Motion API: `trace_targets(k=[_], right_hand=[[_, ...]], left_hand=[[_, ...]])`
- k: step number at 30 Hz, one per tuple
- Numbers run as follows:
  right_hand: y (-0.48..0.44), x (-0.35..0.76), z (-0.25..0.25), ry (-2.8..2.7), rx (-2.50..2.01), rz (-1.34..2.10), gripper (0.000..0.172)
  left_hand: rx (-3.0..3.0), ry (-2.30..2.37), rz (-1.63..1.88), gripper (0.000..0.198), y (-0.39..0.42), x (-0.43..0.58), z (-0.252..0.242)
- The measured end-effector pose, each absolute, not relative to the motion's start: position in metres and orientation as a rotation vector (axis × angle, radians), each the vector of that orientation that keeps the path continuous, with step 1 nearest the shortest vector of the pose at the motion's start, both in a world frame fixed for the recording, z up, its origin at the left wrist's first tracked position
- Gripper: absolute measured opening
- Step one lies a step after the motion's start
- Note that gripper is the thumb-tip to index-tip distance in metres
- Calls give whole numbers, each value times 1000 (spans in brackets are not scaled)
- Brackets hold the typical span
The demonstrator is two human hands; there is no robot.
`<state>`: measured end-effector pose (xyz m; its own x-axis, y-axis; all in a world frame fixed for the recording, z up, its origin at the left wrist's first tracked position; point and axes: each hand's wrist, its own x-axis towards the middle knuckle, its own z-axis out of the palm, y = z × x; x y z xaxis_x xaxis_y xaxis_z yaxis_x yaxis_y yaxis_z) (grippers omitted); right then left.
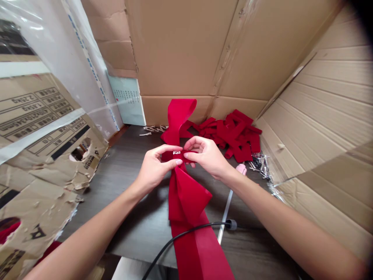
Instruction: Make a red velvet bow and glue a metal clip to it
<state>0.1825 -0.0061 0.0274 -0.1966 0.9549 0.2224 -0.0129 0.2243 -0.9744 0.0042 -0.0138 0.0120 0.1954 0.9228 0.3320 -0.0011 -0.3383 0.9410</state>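
A large red velvet ribbon bow (192, 194) stands at the middle of the dark table, its upper loop rising away from me and its long tails hanging over the near edge. My left hand (154, 165) is closed on the left of the bow's pinched centre, thumb and fingers around it. A small silvery metal clip (176, 153) shows at that centre, between my fingers. From the right, my right hand (208, 155) pinches a short red ribbon strip (190, 155) that lies across the centre. Some of its fingertips are hidden behind the strip.
Short red strips (233, 134) lie heaped at the back right, beside a pile of metal clips (259, 165). More clips (155, 129) lie at the back left. A black cable (186, 232) crosses the bow's tails, and a pink-tipped white rod (227, 210) lies right. Cardboard walls (186, 46) enclose the table.
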Motion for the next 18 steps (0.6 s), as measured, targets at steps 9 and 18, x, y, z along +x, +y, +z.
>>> trace_targets(k=[9,18], right_hand=[[1,184,21,-1483,-932,1224,20],[-1,180,19,-1367,-899,1202,23]], left_hand=[[1821,856,1271,39,-15,5,14],[1659,822,1193,53,-16,5,11]])
